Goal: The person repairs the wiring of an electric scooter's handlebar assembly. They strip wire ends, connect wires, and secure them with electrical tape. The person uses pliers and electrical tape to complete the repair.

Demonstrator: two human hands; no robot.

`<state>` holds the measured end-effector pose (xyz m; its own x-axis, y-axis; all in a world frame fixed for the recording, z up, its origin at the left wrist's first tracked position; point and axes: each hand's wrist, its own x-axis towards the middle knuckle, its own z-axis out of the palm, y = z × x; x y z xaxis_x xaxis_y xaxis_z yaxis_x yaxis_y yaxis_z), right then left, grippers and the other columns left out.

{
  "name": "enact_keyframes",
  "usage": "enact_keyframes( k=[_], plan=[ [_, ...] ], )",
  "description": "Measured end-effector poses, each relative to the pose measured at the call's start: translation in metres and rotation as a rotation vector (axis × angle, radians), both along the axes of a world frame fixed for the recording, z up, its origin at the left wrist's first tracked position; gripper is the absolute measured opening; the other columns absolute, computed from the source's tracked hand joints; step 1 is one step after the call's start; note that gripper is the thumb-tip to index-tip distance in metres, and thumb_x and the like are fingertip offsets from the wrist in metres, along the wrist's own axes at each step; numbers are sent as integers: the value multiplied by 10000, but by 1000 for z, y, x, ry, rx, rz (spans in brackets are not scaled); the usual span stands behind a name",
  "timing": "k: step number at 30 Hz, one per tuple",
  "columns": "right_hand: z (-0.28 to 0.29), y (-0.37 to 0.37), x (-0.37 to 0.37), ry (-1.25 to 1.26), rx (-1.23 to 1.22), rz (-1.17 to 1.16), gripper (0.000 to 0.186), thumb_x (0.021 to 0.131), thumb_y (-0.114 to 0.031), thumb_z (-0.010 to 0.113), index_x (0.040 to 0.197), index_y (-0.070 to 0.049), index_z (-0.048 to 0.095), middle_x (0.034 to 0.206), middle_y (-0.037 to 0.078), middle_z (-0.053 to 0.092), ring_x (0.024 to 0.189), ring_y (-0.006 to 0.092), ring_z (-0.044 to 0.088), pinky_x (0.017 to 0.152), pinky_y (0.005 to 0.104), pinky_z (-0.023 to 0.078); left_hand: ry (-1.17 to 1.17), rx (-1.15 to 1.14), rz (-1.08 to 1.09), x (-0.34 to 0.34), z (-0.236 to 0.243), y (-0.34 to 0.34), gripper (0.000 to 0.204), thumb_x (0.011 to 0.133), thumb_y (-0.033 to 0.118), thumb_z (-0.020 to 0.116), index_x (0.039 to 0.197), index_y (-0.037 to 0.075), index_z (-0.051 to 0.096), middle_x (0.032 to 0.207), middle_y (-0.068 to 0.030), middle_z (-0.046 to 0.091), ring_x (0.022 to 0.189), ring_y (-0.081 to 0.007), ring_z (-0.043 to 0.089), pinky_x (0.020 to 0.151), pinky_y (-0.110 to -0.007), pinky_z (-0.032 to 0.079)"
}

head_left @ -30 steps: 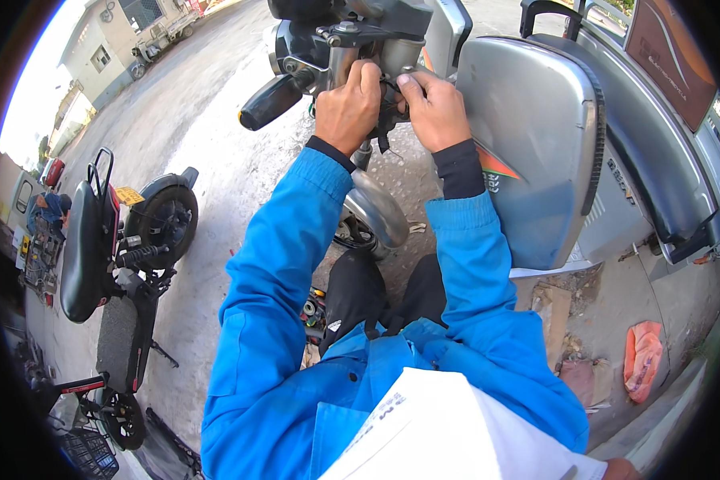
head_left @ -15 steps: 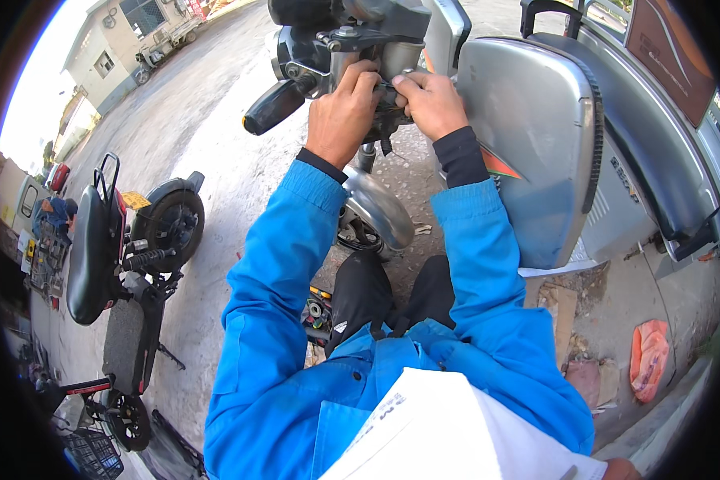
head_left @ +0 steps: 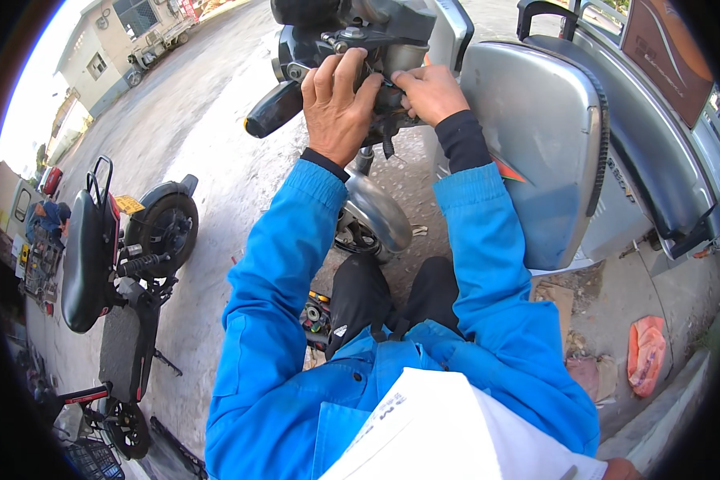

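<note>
A vehicle's handlebar assembly (head_left: 368,34) fills the top middle, with a black grip (head_left: 274,110) sticking out to the left. My left hand (head_left: 338,104) rests against its near side, fingers spread and thumb reaching toward the other hand. Beside it, my right hand (head_left: 434,93) is closed in a pinch just under a grey metal cylinder (head_left: 406,58). Whatever lies between those fingertips is too small to name. Dark parts, perhaps wiring, hang between the two hands (head_left: 389,122). Below them is a silver front mudguard (head_left: 380,210) over a wheel.
A large silver panel (head_left: 528,152) stands close to my right forearm, with a black bench seat (head_left: 648,120) beyond. An electric scooter with a black seat (head_left: 86,260) is parked at left. Tools (head_left: 315,316) lie by my legs; an orange bag (head_left: 646,356) is at lower right.
My left hand has loosened from its curled grip; its fingers have spread and lifted slightly up and left. The right hand stays pinched in nearly the same place.
</note>
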<state>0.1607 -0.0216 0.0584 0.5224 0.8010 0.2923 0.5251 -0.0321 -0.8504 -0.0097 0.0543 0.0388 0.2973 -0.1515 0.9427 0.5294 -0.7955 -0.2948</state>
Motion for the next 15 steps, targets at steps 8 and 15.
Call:
enact_keyframes(
  k=[8, 15],
  plan=[
    [-4, 3, 6, 48, 92, 36, 419, 884, -353, 708, 978, 40, 819, 797, 202, 769, 791, 321, 756, 771, 414, 587, 15, -40, 5, 10, -9, 14, 394, 743, 84, 837, 1087, 275, 815, 1413, -30, 579, 1343, -289, 524, 1070, -446, 390],
    [-23, 7, -1, 84, 276, -40, 325, 909, -250, 707, 995, 51, 790, 812, 165, 781, 721, 224, 726, 724, 359, 571, 2, -38, -41, 6, -13, 14, 390, 761, 66, 831, 1080, 290, 823, 1479, -33, 584, 1388, -299, 501, 1086, -444, 384]
  ],
)
